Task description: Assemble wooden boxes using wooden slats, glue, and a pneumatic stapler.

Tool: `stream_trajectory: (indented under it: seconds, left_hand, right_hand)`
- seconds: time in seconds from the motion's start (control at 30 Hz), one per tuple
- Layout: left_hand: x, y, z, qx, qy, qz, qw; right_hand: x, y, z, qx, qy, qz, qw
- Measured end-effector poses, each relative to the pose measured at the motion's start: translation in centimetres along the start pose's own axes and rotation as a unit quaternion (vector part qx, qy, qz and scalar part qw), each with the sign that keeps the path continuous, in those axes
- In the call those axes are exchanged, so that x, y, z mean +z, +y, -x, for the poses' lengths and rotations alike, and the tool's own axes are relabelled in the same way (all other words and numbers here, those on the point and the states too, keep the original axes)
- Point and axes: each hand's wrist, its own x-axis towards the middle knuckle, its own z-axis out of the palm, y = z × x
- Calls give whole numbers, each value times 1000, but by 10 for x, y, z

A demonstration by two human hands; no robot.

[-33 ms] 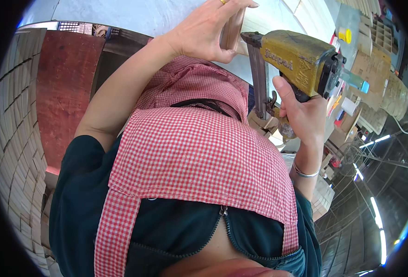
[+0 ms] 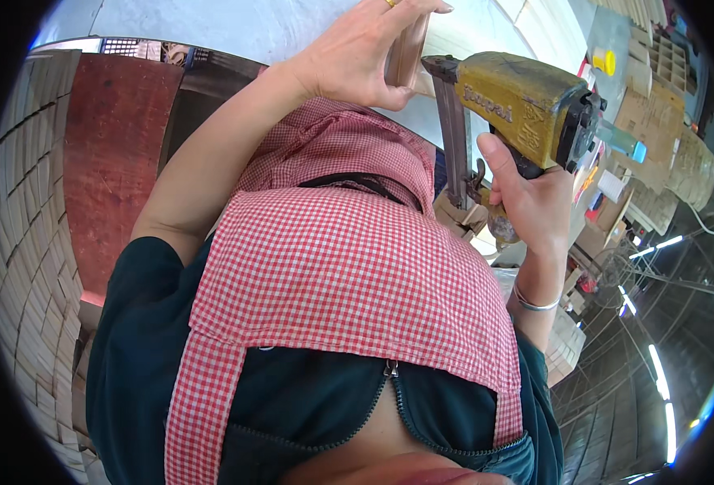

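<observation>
My right hand [image 2: 535, 202] is wrapped round the grip of a worn yellow pneumatic nail gun [image 2: 519, 101], its thumb lying against the side of the grip. The gun lies sideways, its dark nose pointing left and its long magazine [image 2: 454, 149] running down toward my apron. Close to that nose, my left hand [image 2: 353, 56] grips a brown wooden piece [image 2: 408, 56] between thumb and fingers. A slim gap shows between nose and wood. The far end of the wood is cut off by the upper picture edge.
Beneath my left hand is a pale worktable [image 2: 236, 20]. Light wooden strips [image 2: 494, 40] lie beyond the gun. A yellow round object [image 2: 604, 61] and a cardboard box [image 2: 648, 121] sit at the right. Stacked boards [image 2: 29, 202] and a reddish-brown panel [image 2: 114, 162] stand at the left.
</observation>
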Motion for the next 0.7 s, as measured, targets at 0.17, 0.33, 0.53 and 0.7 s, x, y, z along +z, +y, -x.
stream_trajectory:
  seconds: [0.17,0.33,0.53,0.7]
  left_hand:
    - [-2,3,2,-28,-19,16,999]
    - [-6,13,3,-71,-28,-21,997]
    - [2,2,3,0,-18,-47,999]
    - [-1,-8,3,32,-6,-68,997]
  right_hand:
    - [-5,-11,-3,-13,-18,57,998]
    - [-8,-11,-5,0,-16,47,999]
    - [-23,33,7,51,123,-32,991]
    - [-67,124,6,138,221,-43,964]
